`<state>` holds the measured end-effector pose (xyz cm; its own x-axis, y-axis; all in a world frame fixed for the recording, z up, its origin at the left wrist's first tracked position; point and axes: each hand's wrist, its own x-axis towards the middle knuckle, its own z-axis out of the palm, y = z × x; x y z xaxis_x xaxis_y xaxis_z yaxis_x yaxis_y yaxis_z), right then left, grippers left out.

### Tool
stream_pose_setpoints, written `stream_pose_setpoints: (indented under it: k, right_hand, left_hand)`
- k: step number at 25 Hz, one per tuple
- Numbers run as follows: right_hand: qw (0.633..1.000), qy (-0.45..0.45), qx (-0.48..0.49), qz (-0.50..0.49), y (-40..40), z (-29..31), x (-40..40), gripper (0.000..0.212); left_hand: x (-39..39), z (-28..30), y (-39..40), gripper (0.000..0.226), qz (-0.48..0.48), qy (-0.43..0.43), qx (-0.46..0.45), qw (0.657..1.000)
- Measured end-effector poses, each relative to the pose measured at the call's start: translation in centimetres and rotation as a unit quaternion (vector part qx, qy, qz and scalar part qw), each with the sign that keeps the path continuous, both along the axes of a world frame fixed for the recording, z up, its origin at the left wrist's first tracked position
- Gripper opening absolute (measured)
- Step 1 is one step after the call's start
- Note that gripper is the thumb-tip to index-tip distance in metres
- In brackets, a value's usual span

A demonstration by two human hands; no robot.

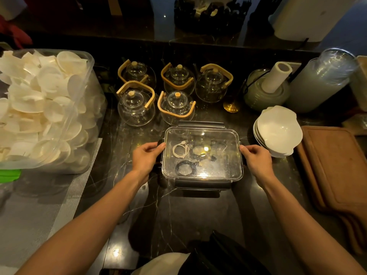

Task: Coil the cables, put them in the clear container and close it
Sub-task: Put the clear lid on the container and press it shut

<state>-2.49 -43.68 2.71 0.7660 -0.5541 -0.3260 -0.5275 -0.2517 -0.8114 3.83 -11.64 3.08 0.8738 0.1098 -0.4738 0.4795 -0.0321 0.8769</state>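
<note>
container: clear container [202, 153] is set on the dark marble counter [178, 211], mid-counter, nearer the back edge than the front; long axis runs left–right
lid: clear lid [216, 165] is laid flat on top; full seating cannot be told
cables: three coils are seen through the lid — white cable [180, 150] at the back-left corner, one black cable [185, 168] near the front edge, another black cable [200, 153] near the middle
latches: dark front latch [202, 183] and back latch [201, 124] are seen on the long sides; judged not yet snapped down
left hand: left hand [147, 156] is placed against the short left end, fingers curled at the end clip, thumb at the lid rim; firmness of hold cannot be told
right hand: right hand [256, 158] is mirrored at the short right end, fingers curled at the rim
key relation: container is bracketed between both hands, equally near; end clips lie under the fingers, long-side latches lie ahead of and behind the grip
step judged: closing; cables already in
surroundings: glass teapots [174, 90] behind; white bowls [278, 132] to the right; wooden boards [335, 175] at the right edge; tub of white shells [43, 108] to the left
</note>
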Motion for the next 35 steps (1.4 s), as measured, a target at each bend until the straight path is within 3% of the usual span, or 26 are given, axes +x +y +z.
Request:
stream_pose_setpoints:
  k: [5, 11, 13, 14, 16, 18, 20, 22, 25, 35]
  right_hand:
    - [0.997, 0.023, -0.059, 0.046, 0.2, -0.6, -0.1, 0.048]
    - [0.997, 0.051, -0.009, 0.051, -0.4, -0.7, 0.3, 0.051]
    - [0.992, 0.041, -0.069, 0.098, 0.3, 0.3, -0.2, 0.044]
    - [0.984, 0.029, -0.12, 0.132, 1.0, 1.0, -0.5, 0.053]
    - [0.952, 0.025, -0.199, 0.233, 2.9, 2.6, -1.3, 0.087]
    - [0.887, 0.042, -0.287, 0.359, 4.7, 3.1, -2.3, 0.114]
    - [0.828, 0.033, -0.359, 0.43, 5.4, 2.4, -3.1, 0.123]
    - [0.816, 0.043, -0.369, 0.444, 5.3, 2.1, -3.2, 0.121]
    - [0.8, 0.056, -0.379, 0.462, 5.4, 2.2, -3.0, 0.12]
    - [0.775, 0.059, -0.389, 0.494, 5.5, 1.7, -2.5, 0.112]
  left_hand:
    - [-0.1, -0.4, -0.2, 0.021, -0.069, -0.018, 0.039, 0.997]
    - [0.4, -0.3, 0.2, 0.029, -0.142, -0.04, 0.148, 0.978]
    - [1.1, 0.3, -0.2, 0.035, -0.19, -0.132, 0.294, 0.927]
    - [1.6, 0.9, -0.9, 0.044, -0.21, -0.195, 0.342, 0.895]
    - [3.1, 2.5, -3.0, 0.052, -0.291, -0.289, 0.349, 0.843]
    - [4.5, 3.4, -5.7, 0.058, -0.403, -0.319, 0.368, 0.775]
    - [5.4, 3.3, -7.7, 0.063, -0.47, -0.319, 0.408, 0.715]
    - [5.9, 2.6, -8.6, 0.065, -0.495, -0.299, 0.432, 0.692]
    - [6.0, 1.6, -8.9, 0.061, -0.494, -0.295, 0.45, 0.683]
    - [6.5, 0.5, -8.6, 0.057, -0.455, -0.299, 0.424, 0.724]
